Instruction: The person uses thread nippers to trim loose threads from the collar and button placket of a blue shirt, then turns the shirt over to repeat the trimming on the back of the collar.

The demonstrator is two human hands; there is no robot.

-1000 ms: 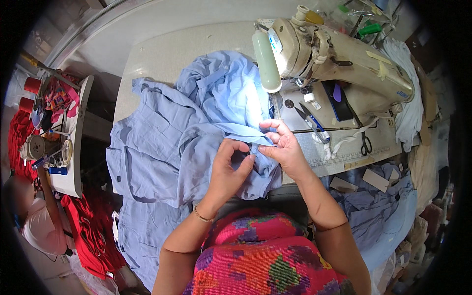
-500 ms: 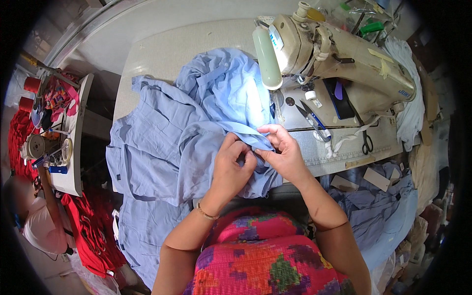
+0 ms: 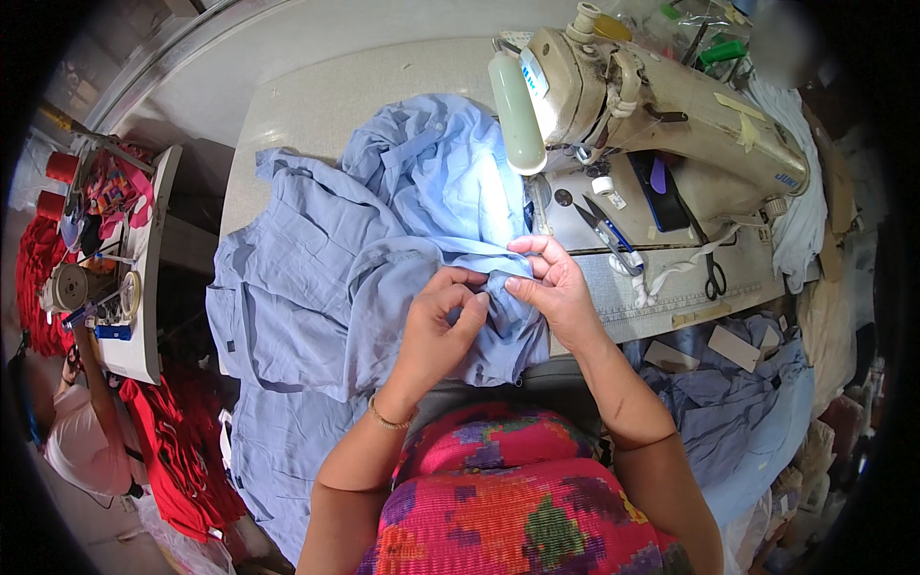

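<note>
A light blue garment [image 3: 307, 240] lies bunched and wrinkled across the sewing table, part of it hanging over the front edge. Both of my hands grip its folded edge near the table's front. My left hand [image 3: 443, 321] pinches the cloth, thumb curled in toward the fingers. A little to its right, my right hand [image 3: 556, 292] has the fold between thumb and fingers. Just beyond my hands stands the sewing machine [image 3: 661, 105], its green-white lamp [image 3: 517, 113] throwing bright light on the cloth. The fingertips are partly hidden by the folds.
Right of the garment lie thread snips [image 3: 613, 235], a dark phone [image 3: 659, 192], black scissors [image 3: 714, 273] and a white cloth strip [image 3: 671, 280]. More blue garments [image 3: 738, 402] are heaped at lower right. At left, a co-worker [image 3: 91, 436] sits beside red cloth [image 3: 177, 460].
My left hand has shifted slightly left and down, away from my right hand. The fold has been spread a little between them. The co-worker's head has moved.
</note>
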